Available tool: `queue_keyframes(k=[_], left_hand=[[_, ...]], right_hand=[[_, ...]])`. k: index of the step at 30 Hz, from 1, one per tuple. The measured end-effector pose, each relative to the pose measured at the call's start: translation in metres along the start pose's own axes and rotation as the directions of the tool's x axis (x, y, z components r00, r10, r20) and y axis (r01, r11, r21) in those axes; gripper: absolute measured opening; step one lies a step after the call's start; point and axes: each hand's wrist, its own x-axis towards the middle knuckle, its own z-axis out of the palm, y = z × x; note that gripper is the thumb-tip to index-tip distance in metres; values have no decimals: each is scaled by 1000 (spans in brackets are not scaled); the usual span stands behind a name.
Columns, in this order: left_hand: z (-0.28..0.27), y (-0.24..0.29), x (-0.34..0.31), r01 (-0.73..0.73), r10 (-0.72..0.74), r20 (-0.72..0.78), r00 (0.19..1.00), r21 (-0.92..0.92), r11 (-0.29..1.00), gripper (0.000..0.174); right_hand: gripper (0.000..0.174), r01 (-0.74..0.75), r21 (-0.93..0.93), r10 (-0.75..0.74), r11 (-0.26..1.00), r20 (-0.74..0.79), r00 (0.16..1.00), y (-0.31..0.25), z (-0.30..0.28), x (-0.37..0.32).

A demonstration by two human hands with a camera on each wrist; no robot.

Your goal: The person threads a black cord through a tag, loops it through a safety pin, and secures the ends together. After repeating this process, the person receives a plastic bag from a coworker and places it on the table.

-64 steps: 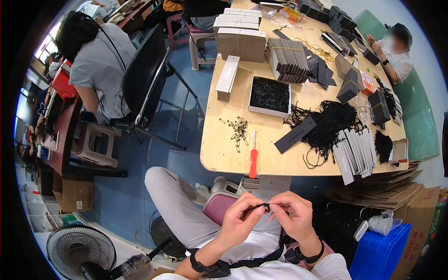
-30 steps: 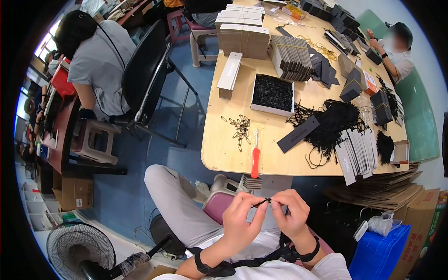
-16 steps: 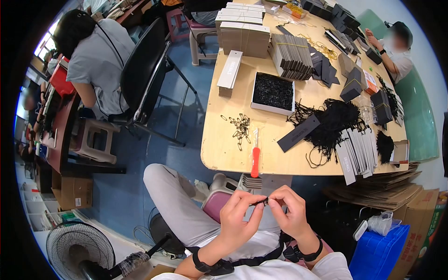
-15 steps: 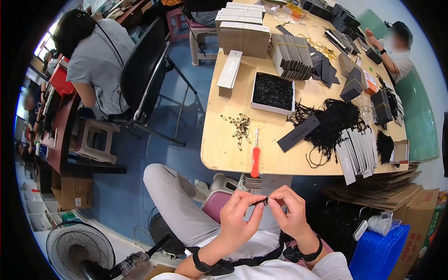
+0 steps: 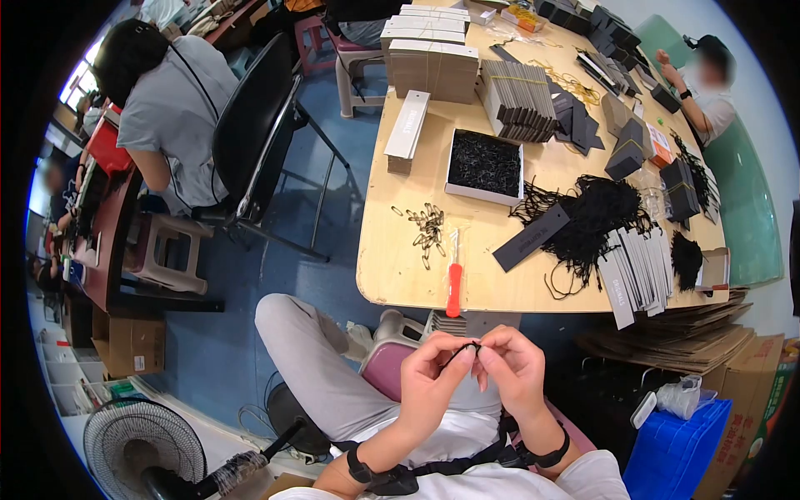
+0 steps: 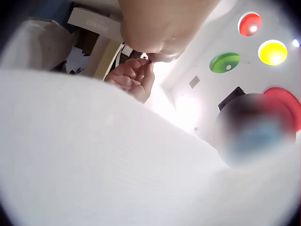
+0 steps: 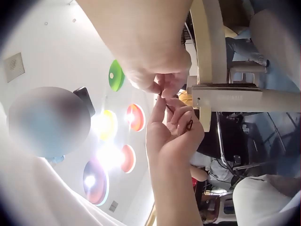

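and here we are, both hands at it: left grip (image 5: 427, 383) nearly closed, fingertips and thumb pinching the black cord (image 5: 472, 344); right grip (image 5: 514, 371) just as tight, pinching it too, tips meeting the left's. the cord sits between them, in front of the worktop (image 5: 400, 279) edge.

over to the right wrist view, and there's what the head view hides: a dark loop (image 7: 189, 125) at the left's curled fingers; whether it joins the cord, can't tell. left wrist view? the cord's barely a dark speck, but ceiling lights (image 6: 273, 52) show, unseen from the head.

only the head view gives the full spread. from the cord: red-handled tool (image 5: 454, 287) and clips (image 5: 429, 229) towards 11 o'clock, box of black bits (image 5: 485, 167) at 12, dark tag (image 5: 531, 239) at 1, touching the tangled black cords (image 5: 602, 212), and light tags (image 5: 637, 275) at 2.
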Motion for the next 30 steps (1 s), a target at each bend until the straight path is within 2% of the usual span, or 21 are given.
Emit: queue_keyframes(k=[2,5,7,9,13,17,26,28,30], left_hand=[[3,5,5,149,-150,9,989,-171,974,12],[0,5,17,97,-87,64,994,-177,979,17],[2,12,27,63,-57,57,997,-113,992,18],[-1,12,36,-39,34,60,998,72,997,17],[8,29,48,-92,88,36,996,155,984,16],[10,32,60,-119,113,60,992,95,988,19],[8,30,69,-64,58,76,995,78,995,21],[7,34,67,-95,75,96,993,224,970,19],[12,39,65,-123,103,89,991,265,956,18]], right_hand=[[11,-32,120,30,992,19,999,-3,-2,6],[13,-3,21,3,1000,11,1000,-15,-1,20],[12,18,-38,-17,999,33,999,-25,-3,31],[13,29,-108,-19,994,93,995,-32,-6,41],[12,56,-122,-35,991,168,985,-42,-11,60],[13,19,-53,-8,998,187,982,-49,-14,73],[13,27,-52,-15,998,222,975,-53,-21,85],[13,42,-80,-23,996,233,972,-55,-24,86],[13,58,-108,-30,992,245,969,-57,-24,86]])
